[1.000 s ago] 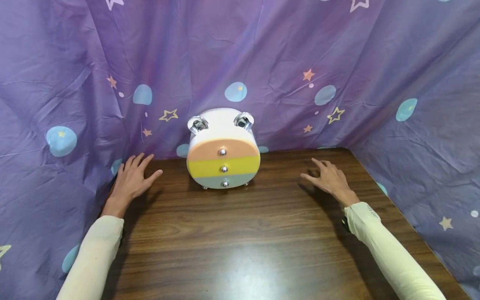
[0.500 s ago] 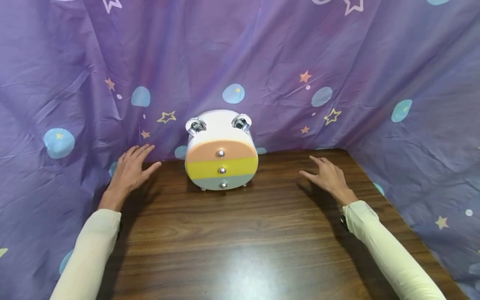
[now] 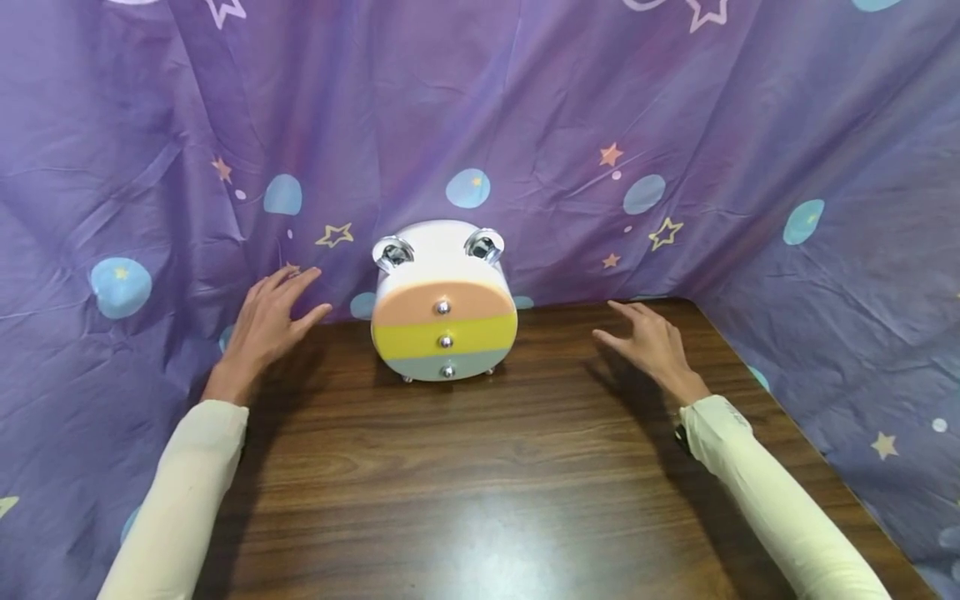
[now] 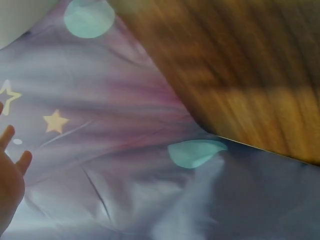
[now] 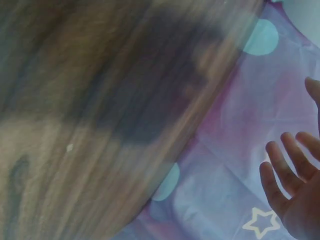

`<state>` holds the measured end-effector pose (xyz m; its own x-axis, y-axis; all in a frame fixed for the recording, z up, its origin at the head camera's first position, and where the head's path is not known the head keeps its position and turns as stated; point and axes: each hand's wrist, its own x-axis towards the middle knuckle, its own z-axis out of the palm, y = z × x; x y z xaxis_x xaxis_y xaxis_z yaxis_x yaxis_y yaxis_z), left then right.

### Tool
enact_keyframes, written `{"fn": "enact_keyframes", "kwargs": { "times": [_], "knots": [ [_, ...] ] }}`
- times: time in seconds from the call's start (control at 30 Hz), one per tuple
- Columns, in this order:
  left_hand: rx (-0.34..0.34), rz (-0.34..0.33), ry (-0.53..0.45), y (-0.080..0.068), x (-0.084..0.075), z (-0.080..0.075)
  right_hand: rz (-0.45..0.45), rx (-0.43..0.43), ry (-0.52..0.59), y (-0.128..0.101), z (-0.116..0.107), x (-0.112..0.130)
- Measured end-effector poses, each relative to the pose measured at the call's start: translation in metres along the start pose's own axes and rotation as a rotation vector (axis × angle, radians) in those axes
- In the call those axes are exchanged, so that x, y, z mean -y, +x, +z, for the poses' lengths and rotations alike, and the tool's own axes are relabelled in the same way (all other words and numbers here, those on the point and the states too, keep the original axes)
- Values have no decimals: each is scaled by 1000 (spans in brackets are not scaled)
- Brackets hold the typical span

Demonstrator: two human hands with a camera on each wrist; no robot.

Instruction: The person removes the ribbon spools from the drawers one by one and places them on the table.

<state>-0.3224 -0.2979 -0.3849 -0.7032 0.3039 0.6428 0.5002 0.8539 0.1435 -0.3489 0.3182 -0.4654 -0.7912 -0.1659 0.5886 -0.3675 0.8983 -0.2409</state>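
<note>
The round white plastic drawer box with peach, yellow and grey-blue drawers (image 3: 444,321) is standing at the table's far edge, looking light, rigid and smooth; its curved sides seem best for holding. The left hand (image 3: 268,325) and right hand (image 3: 651,343) are hovering either side with fingers spread, holding nothing, over the dark wooden table (image 3: 480,483) against the purple star-printed cloth (image 3: 570,108).

A small drawer cabinet (image 3: 445,304) stands on the table (image 3: 480,492) near its far edge, about midway across. Its three drawers are stacked one above another, facing the person. The left hand (image 3: 270,321) is to the left of the cabinet, apart from it; the right hand (image 3: 651,343) is to its right, farther off. A draped cloth (image 3: 570,108) hangs behind the cabinet and along both sides of the table.
</note>
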Motion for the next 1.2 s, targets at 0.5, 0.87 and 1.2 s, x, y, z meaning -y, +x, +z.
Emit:
{"fn": "enact_keyframes", "kwargs": {
  "times": [0.5,0.87,1.2],
  "knots": [
    [-91,205,-33,41,-12,-10,-153,-95,48,28,3,36],
    [-82,294,-37,65,-26,-10,-284,-208,106,41,0,68],
    [-98,393,-63,85,-42,-9,-411,-269,159,55,-5,105]
  ]
}}
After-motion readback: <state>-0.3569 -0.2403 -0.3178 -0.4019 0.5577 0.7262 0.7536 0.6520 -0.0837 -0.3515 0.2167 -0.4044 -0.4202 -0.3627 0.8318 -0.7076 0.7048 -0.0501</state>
